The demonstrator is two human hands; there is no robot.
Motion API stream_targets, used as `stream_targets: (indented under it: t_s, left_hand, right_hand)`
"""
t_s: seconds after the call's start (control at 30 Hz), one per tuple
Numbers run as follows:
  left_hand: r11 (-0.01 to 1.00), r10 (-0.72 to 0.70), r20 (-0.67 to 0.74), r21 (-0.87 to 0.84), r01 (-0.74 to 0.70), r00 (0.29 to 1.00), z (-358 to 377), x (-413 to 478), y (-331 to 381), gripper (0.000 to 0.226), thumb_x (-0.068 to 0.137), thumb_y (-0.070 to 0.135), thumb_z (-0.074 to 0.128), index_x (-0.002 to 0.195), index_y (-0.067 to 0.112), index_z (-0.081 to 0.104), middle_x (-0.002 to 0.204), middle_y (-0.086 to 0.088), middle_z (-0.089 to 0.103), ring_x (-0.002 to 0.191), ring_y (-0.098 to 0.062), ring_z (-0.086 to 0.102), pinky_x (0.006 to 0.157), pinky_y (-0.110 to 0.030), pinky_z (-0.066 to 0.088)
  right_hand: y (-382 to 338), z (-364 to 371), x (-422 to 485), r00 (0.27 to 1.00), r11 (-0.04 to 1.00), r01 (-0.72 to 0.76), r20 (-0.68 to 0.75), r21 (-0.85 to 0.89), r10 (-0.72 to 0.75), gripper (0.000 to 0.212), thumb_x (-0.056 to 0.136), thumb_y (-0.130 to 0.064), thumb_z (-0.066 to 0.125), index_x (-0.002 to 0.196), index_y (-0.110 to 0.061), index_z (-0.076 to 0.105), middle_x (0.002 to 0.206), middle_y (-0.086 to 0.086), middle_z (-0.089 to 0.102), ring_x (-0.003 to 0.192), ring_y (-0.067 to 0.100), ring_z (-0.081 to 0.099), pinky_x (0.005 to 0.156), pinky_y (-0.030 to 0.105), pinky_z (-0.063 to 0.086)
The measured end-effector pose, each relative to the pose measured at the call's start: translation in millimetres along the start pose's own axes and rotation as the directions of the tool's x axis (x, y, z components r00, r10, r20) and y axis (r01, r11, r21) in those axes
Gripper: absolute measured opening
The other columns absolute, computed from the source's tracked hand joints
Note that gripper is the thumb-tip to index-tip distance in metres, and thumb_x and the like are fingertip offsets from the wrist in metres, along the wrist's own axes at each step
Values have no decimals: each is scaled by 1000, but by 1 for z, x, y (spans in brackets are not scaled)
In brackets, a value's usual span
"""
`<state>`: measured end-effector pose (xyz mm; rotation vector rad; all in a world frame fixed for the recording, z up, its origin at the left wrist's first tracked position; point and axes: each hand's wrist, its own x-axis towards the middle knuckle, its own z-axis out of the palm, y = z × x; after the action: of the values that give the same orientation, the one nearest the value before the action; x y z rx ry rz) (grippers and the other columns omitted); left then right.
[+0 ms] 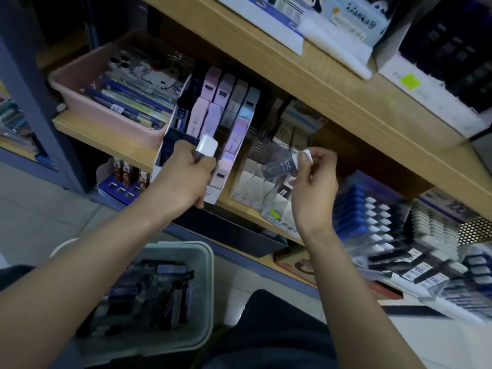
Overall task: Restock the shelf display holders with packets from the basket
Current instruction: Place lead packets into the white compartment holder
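Both forearms are bare from elbow to wrist, ending in the left hand (186,174) and the right hand (314,187). Plain dark trousers (269,331) cover the knee.

Dim, cool and bluish throughout. Brightest on the pale wood front of the upper shelf (319,83) and on the floor (431,342) at lower right. Deep shadow beneath that shelf and in the upper left corner. Heavy motion blur over the stock (372,217) at the right edge and over the packets (149,291) in the basket (209,283), lower left. Fairly sharp only near centre, on the pastel boxes (226,102). Wide-angle bowing of shelf lines toward the edges.
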<state>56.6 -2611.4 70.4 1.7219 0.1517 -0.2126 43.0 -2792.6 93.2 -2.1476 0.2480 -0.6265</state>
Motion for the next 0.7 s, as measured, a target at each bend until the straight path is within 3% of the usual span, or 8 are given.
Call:
stream_targets:
  t_s: [0.1,0.27,0.47,0.6,0.7]
  left_hand:
    - [998,-25,36,-52,26,999,14,-3,1,11,94,11,42,84,9,39,60,-8,45,36,-13,45,38,-26,39]
    - [998,7,142,-62,2,990,39,-16,0,18,96,11,45,80,18,39,72,-6,51,43,-9,50,43,-29,51]
    - [999,31,252,-49,-20,967,58,-28,-2,11,93,11,54,84,16,49,88,-10,63,57,-16,58,62,-37,59]
    - [998,23,250,-58,-9,968,63,-30,-5,12,92,10,54,83,18,51,88,-8,63,54,-12,59,62,-36,59]
    - [998,19,256,-62,-3,967,64,-31,-5,13,93,11,54,83,18,52,85,-7,66,55,-15,60,60,-35,57]
  right_hand:
    - [22,-19,2,999,992,31,-3,-121,-32,9,97,-24,48,101,-15,49,89,-6,56,79,12,58,74,43,51]
    - [52,-36,3,995,960,59,89,-272,-36,11,95,-23,53,102,-14,53,99,4,60,85,14,55,77,34,46]
    - [59,-38,11,987,951,101,149,-291,-59,15,94,-19,55,107,-11,58,108,6,61,94,21,58,80,38,47]
    - [55,-36,13,972,940,192,183,-283,-144,12,94,-20,55,101,-11,59,101,2,59,87,21,58,75,41,47]
    - [61,-32,15,955,922,194,278,-336,-99,12,92,-20,57,102,-14,60,109,3,58,91,20,59,78,40,49]
